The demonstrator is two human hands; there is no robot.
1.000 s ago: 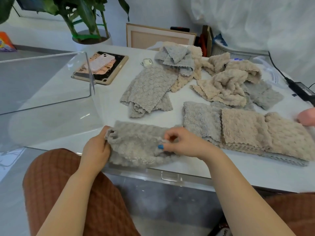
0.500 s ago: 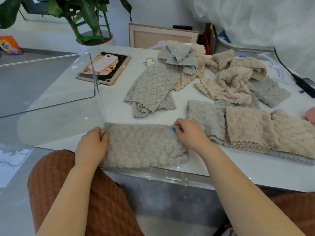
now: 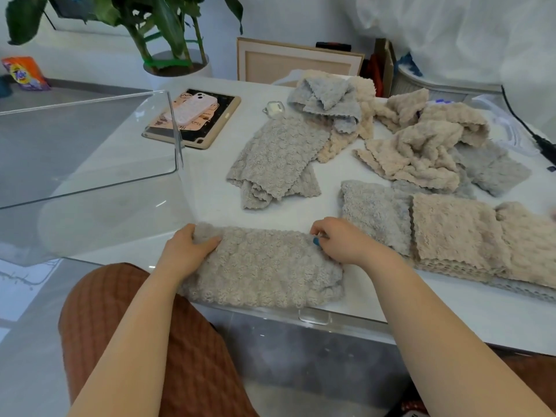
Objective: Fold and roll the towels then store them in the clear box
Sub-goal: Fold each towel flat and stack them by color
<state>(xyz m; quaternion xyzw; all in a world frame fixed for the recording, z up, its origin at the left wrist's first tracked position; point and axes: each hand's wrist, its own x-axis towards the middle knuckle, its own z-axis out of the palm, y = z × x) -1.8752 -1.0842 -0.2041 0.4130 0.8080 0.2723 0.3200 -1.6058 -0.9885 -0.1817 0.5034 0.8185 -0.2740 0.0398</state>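
Note:
A grey-beige fluffy towel (image 3: 264,266) lies folded into a long strip at the table's near edge. My left hand (image 3: 186,251) grips its left end, fingers curled over the fabric. My right hand (image 3: 340,242) pinches its far right corner. The clear box (image 3: 90,152) stands at the left, its open side toward the towel. A row of folded towels (image 3: 451,233) lies to the right. Loose grey and cream towels (image 3: 415,145) are heaped further back, and a grey one (image 3: 276,158) is spread in the middle.
A tablet with a phone on it (image 3: 192,118) lies behind the box. A small white earbud case (image 3: 275,109) sits next to the towels. A potted plant (image 3: 174,64), a picture frame (image 3: 298,63) and a black cable (image 3: 535,136) line the table's far and right sides.
The towel was bunched between my hands; both hands pulled its ends apart and it now lies flat as a long strip. The right hand moved right to the far corner.

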